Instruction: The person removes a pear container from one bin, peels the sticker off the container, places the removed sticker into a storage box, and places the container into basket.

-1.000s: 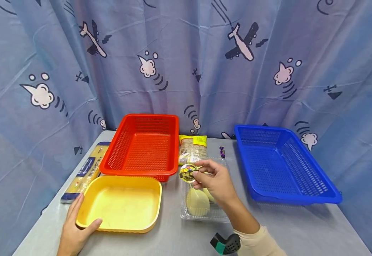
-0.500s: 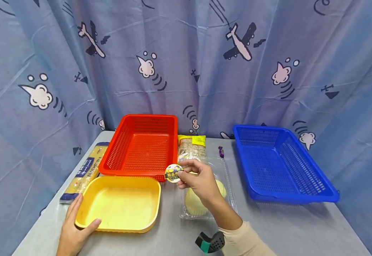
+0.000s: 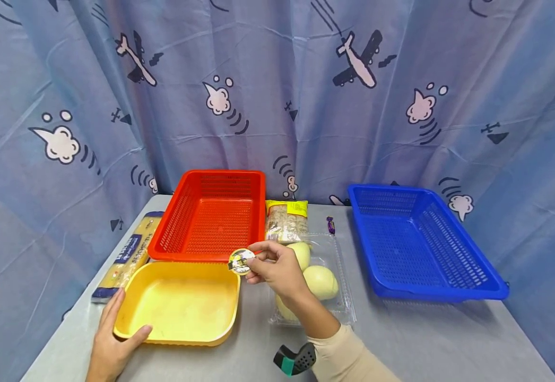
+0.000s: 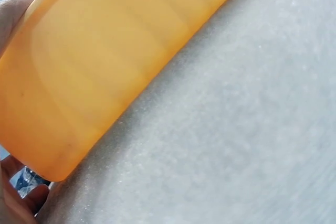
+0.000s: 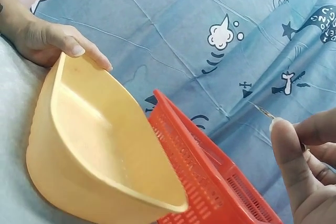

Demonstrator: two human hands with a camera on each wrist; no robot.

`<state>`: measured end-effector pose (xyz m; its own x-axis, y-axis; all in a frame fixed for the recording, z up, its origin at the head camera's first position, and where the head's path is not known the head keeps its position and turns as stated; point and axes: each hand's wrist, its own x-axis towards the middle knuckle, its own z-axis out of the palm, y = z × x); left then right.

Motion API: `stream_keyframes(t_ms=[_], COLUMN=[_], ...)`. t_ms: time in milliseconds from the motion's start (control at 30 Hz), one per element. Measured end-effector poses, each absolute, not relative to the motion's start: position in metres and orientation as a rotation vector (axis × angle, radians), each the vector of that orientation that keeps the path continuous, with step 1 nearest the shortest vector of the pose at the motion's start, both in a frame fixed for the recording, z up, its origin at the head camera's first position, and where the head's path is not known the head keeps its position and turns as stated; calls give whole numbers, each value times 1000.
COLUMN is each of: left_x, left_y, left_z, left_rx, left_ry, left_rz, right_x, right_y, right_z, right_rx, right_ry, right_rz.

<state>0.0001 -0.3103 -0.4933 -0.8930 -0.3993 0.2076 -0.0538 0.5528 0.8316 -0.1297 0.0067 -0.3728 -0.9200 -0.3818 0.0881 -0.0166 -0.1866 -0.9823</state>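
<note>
Right hand (image 3: 276,269) raised, a person pinches a small round label printed in yellow, white and black (image 3: 240,261) between thumb and fingers, holding it in the air by the far right corner of a yellow plastic basin with rounded corners (image 3: 182,307). Left hand (image 3: 112,339) steadies the basin at its near left corner, the thumb spread away from the fingers, which lie along the outer wall.

Just behind the basin stands a red perforated plastic basket (image 3: 220,228). To its left lies a long, flat yellow packet with dark blue ends (image 3: 127,254). On its right, a clear plastic container (image 3: 325,252) holds pale yellow-green round fruits (image 3: 321,282), one partly hidden by the forearm. Behind and right of the basin sit a clear bag with a yellow top (image 3: 287,220) and, farther right, a small purple-wrapped candy (image 3: 331,225). Well to the basin's right is a blue perforated plastic basket (image 3: 416,249). Beneath the basin spreads a pale grey surface (image 3: 401,339); beyond it hangs a blue curtain printed with airplanes (image 3: 258,53).
</note>
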Motion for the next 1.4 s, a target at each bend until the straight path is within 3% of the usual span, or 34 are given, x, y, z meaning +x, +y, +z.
stream_keyframes(t_ms=[767,1400], left_x=[-7,-2], left_y=[-308,-310], left_z=[-499,-498], left_rx=[260,326], left_ry=[-2378,-2408], left_rz=[-1259,-1229], right_x=[-121,-114], right_y=[-43,-80], right_z=[-396,-420], right_rx=[-330,-271], right_ry=[1733,1727], right_rz=[-2204,-2137])
